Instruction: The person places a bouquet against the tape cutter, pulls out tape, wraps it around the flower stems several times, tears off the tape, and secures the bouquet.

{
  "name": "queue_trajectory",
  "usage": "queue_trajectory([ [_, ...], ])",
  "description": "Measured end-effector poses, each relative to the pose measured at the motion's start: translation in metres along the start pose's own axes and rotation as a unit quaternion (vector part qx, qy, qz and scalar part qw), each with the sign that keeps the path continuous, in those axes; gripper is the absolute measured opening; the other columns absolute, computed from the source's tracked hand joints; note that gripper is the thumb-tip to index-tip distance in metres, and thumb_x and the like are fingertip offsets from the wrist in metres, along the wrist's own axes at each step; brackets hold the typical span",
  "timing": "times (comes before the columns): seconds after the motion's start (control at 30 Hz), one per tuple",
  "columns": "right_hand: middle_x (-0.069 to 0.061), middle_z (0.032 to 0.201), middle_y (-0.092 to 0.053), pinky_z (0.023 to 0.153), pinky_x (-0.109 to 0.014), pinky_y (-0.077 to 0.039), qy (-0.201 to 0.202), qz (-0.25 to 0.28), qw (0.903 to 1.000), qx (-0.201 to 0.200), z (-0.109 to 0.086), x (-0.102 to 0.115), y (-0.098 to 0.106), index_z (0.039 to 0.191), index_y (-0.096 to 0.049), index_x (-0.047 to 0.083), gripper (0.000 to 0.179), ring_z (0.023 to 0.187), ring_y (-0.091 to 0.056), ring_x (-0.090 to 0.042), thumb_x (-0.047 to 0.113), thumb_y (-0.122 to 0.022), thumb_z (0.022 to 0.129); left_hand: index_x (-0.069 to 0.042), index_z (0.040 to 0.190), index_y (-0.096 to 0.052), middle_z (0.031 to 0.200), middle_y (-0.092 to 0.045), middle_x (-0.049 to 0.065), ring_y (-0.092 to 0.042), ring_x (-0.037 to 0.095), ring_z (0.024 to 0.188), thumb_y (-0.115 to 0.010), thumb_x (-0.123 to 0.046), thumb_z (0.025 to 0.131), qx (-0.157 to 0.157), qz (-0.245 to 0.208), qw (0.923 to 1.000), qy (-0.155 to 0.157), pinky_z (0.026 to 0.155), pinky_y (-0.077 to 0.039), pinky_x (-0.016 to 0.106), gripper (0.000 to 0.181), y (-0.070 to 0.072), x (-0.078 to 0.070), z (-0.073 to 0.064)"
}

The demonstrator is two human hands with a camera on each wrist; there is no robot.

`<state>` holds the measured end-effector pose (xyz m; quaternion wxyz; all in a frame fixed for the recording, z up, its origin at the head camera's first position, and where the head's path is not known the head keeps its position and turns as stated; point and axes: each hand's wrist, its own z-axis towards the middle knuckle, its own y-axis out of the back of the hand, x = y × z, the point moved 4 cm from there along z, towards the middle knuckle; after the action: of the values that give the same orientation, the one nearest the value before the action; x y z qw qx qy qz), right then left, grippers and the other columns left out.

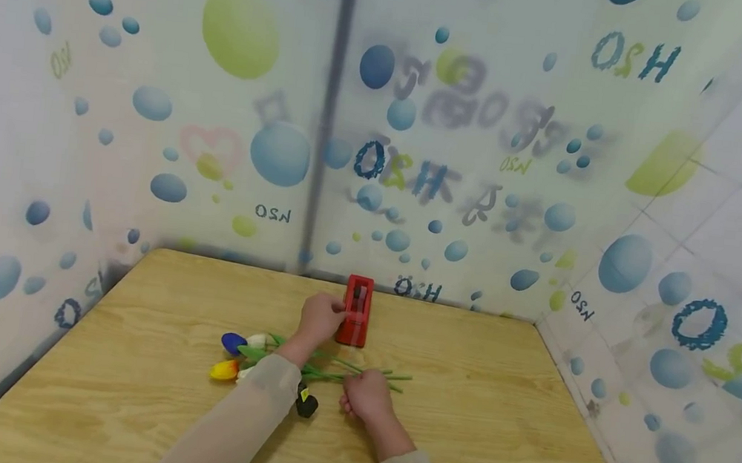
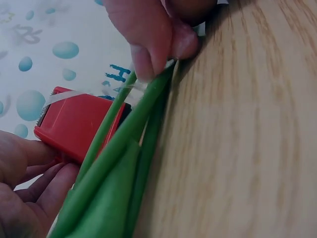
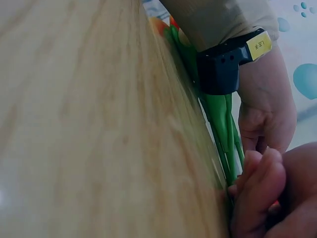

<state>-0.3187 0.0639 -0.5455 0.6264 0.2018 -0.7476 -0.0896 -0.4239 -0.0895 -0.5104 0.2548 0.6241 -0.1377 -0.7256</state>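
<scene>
A red tape dispenser [image 1: 354, 333] lies lengthwise toward the back of the table, with my left hand [image 1: 321, 320] at its left side. In the left wrist view, the fingers of that left hand [image 2: 29, 183] grip the dispenser [image 2: 81, 121] near its toothed cutter, and a clear strip of tape [image 2: 67, 95] stretches across toward green stems [image 2: 116, 141]. My right hand [image 1: 370, 398] pinches the stems of an artificial tulip bunch, clear tape at its fingertips. The blue tulip [image 1: 233, 343], yellow-orange tulip [image 1: 223, 371] and white tulip [image 1: 257, 341] heads point left.
The wooden table [image 1: 482, 399] meets a patterned curtain [image 1: 229, 173] at the back and a tiled wall [image 1: 692, 307] on the right. Black wrist cameras [image 1: 306, 403] sit on both wrists. My left forearm [image 1: 231, 427] crosses over the flowers.
</scene>
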Motion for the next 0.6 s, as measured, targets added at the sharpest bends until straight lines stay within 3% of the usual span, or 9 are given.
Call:
queue_trajectory([
  [0.13,0.005,0.046,-0.055,0.038,-0.018,-0.042,0.025,-0.071,0.9972,-0.01,0.004,0.006,0.0,0.061,-0.058,0.012,0.038,0.038,-0.049,-0.006,0.01,-0.054,0.099,-0.002,0.109,-0.083,0.111,-0.081,0.015,-0.075,0.032,0.104,-0.077,-0.013,0.098,-0.001,0.003,1.0,-0.001,0.086,-0.066,0.045,0.016,0.003,-0.002,-0.001],
  [0.37,0.009,0.04,-0.049,0.043,-0.021,-0.037,0.058,-0.193,0.9795,-0.011,0.007,0.015,0.005,0.049,-0.055,0.017,0.045,0.037,-0.047,-0.006,0.012,-0.057,0.094,-0.001,0.107,-0.083,0.11,-0.081,0.015,-0.075,0.032,0.105,-0.079,-0.011,0.096,-0.003,0.008,1.0,0.002,0.088,-0.066,0.045,0.015,0.002,-0.004,0.001],
  [0.6,0.008,0.045,-0.048,0.04,-0.021,-0.024,0.013,-0.11,0.9891,0.098,0.017,0.017,0.023,0.058,-0.058,0.014,0.051,0.041,-0.034,-0.006,0.024,-0.054,0.108,-0.001,0.11,-0.082,0.111,-0.081,0.015,-0.076,0.032,0.103,-0.078,-0.013,0.097,0.008,0.017,0.9997,-0.013,0.086,-0.066,0.045,0.018,0.003,0.0,0.002],
])
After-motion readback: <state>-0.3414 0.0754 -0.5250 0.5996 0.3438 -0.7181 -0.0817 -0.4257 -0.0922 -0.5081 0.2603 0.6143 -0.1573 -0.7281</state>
